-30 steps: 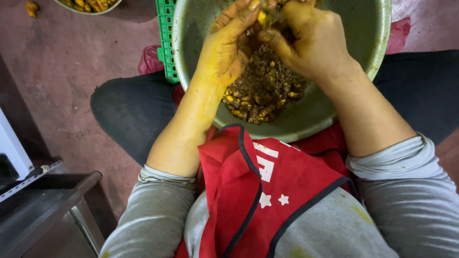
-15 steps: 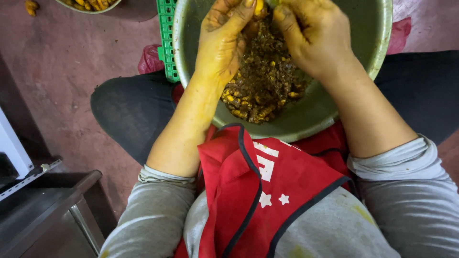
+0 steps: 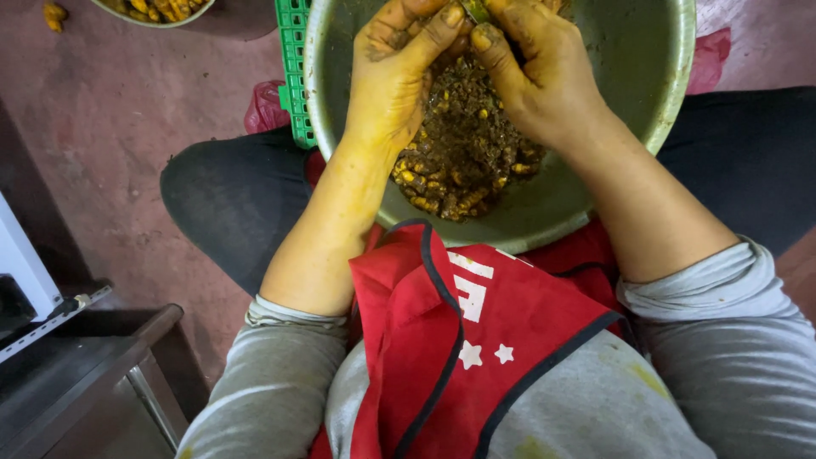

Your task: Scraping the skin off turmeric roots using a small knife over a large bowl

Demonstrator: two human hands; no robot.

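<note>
A large metal bowl rests between my knees, holding a heap of brown peelings and yellow root pieces. My left hand and my right hand, both stained yellow, meet over the bowl's far side. Together they pinch a small yellowish-green root piece at the top edge of the view, thumbs pressed toward it. Most of that piece is hidden by the fingers and the frame edge.
A green plastic crate stands at the bowl's left. Another bowl of yellow roots sits at the far left, with a loose root on the reddish floor. A metal stand is at lower left. I wear a red apron.
Both hands have shifted slightly up and away over the bowl, still working the small piece between the fingertips. The bowl and heap stay put.
</note>
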